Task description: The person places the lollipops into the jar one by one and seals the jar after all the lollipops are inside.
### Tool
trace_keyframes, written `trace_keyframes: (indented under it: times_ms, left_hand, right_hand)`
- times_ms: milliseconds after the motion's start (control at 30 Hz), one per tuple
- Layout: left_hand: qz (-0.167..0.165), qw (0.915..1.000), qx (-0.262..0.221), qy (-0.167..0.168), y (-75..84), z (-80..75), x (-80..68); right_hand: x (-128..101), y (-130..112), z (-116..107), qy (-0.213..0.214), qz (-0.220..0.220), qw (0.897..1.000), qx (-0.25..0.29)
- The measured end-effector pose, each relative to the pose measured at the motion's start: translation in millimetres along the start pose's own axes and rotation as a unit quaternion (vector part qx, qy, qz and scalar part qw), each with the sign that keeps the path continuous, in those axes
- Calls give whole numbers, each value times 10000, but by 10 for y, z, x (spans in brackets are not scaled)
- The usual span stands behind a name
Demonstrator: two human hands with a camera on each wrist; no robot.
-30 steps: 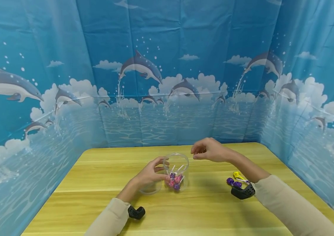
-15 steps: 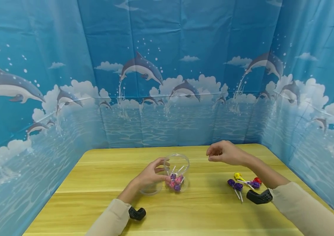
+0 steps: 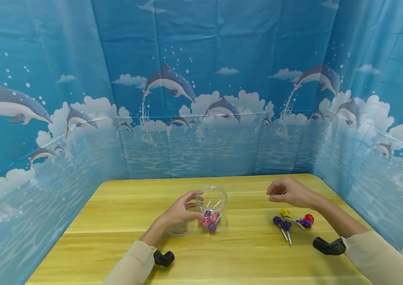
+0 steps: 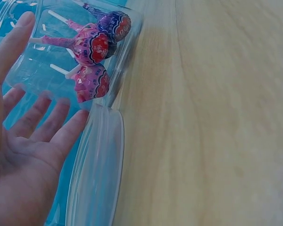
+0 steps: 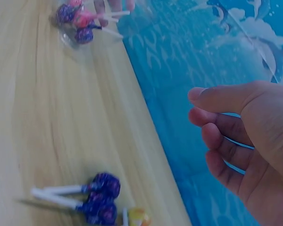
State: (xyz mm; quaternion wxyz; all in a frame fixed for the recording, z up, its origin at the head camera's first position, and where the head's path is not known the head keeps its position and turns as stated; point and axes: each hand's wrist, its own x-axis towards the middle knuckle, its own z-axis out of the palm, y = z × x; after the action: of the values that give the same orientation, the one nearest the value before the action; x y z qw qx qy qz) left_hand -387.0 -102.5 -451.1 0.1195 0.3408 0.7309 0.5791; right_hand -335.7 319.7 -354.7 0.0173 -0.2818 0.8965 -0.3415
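Note:
A clear plastic jar [image 3: 213, 198] stands mid-table with several pink and purple lollipops [image 3: 210, 220] in its bottom. My left hand [image 3: 195, 206] holds the jar from the left, thumb near the rim and fingers against its wall. In the left wrist view the fingers [image 4: 54, 125] lie on the jar [image 4: 42, 70] beside the lollipops [image 4: 92, 52]. My right hand [image 3: 274, 194] hovers empty with loosely curled fingers just above loose purple [image 3: 282, 224], yellow [image 3: 285, 213] and red [image 3: 308, 217] lollipops on the table. The right wrist view shows the hand [image 5: 205, 117] over purple lollipops [image 5: 101, 197].
A clear lid [image 3: 183, 228] lies flat on the wooden table [image 3: 244, 253] against the jar's left side. Blue dolphin-print curtains [image 3: 201, 99] wall the table at the back and both sides. Black wrist camera mounts [image 3: 164, 258] sit at my sleeves.
My right hand has moved right and down, from beside the jar's mouth to above the loose lollipops. The left hand and jar have stayed put.

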Motion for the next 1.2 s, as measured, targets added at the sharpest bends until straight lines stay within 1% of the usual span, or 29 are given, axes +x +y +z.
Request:
trace_keyframes:
  times_ms: [233, 367, 500, 700, 933, 1200]
  left_hand:
    - [-8, 10000, 0, 11, 1, -5, 9]
    - [-30, 10000, -49, 30, 15, -21, 23]
    - [46, 10000, -56, 0, 23, -33, 23]
    - [86, 9999, -101, -59, 4, -30, 16]
    - [-5, 9999, -121, -42, 0, -21, 10]
    - [71, 9998, -173, -66, -24, -18, 4]
  right_hand:
    - [-173, 192, -14, -11, 91, 9999, -70]
    - [-262, 295, 27, -63, 227, 9997, -52]
    - [-348, 417, 94, -93, 350, 9993, -112]
    - [-464, 615, 183, 0, 252, 9991, -335]
    - [-492, 774, 256, 97, 214, 9973, -699]
    - [-468, 784, 261, 34, 215, 9961, -854]
